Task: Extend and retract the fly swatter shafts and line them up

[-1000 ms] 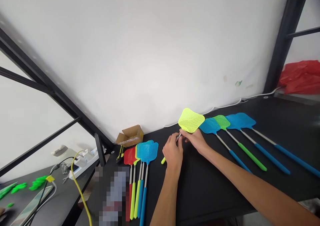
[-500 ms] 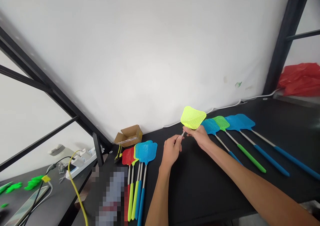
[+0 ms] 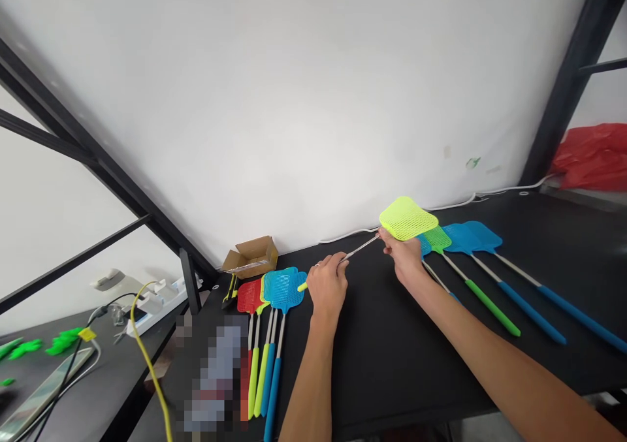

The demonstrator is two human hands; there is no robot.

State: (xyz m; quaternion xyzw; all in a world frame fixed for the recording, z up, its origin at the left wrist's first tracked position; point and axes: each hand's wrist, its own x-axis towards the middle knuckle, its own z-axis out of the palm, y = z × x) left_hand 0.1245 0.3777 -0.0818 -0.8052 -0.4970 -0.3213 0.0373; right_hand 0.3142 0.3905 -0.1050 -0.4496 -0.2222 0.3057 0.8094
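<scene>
A yellow fly swatter is held above the black table, its thin metal rod slanting up to the right. My left hand is closed round the handle end; a yellow tip sticks out on its far left side. Just below the mesh head, my right hand pinches the rod's upper end. To the left lies an overlapping row of red, yellow and blue fly swatters. On the right, blue swatters and a green swatter lie fanned out, one blue head partly hidden behind my right hand.
An open cardboard box stands at the back left by the wall. A white power strip with a yellow cable lies on the lower left table. Black metal posts frame both sides; a red bag is far right.
My hands have moved apart, and more of the yellow swatter's metal rod shows between them. Its head has shifted right and slightly up.
</scene>
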